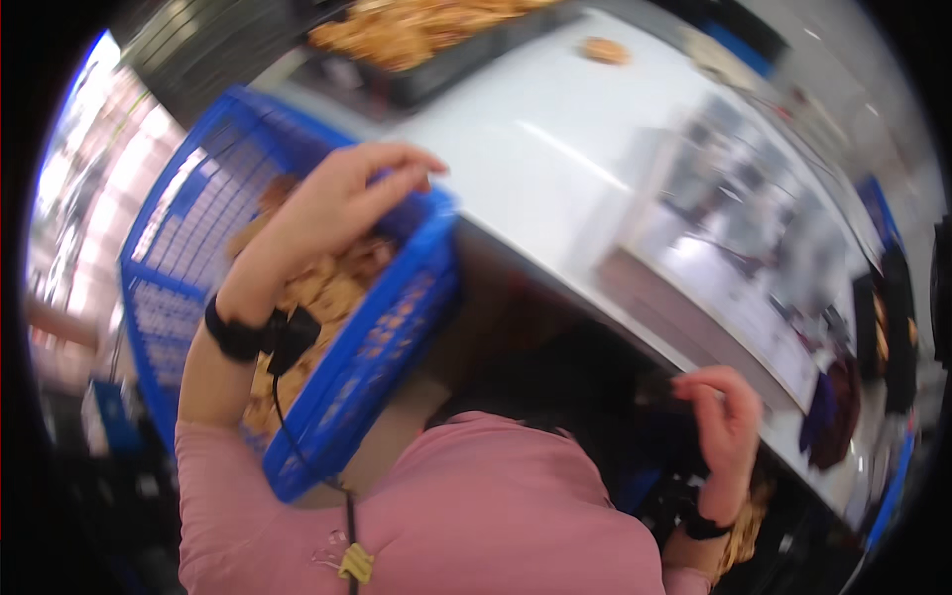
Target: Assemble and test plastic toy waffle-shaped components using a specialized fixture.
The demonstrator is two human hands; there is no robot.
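Note:
My left hand is above the inner rim of a blue plastic basket, close to the corner of the white table. Its thumb and fingertips come together in a pinch; blur hides whatever may be between them. Under my left forearm, the basket holds a heap of tan, flat pieces whose kind I cannot make out. My right hand hovers at the table's front edge on the right. Its fingers are loosely bent, apart from the thumb, and nothing shows in them.
A white table runs from upper left to lower right. At its far side stands a dark tray heaped with orange-tan pieces, with one loose piece nearby. A shiny light-coloured panel lies on the right, beside a dark purple cloth-like bundle.

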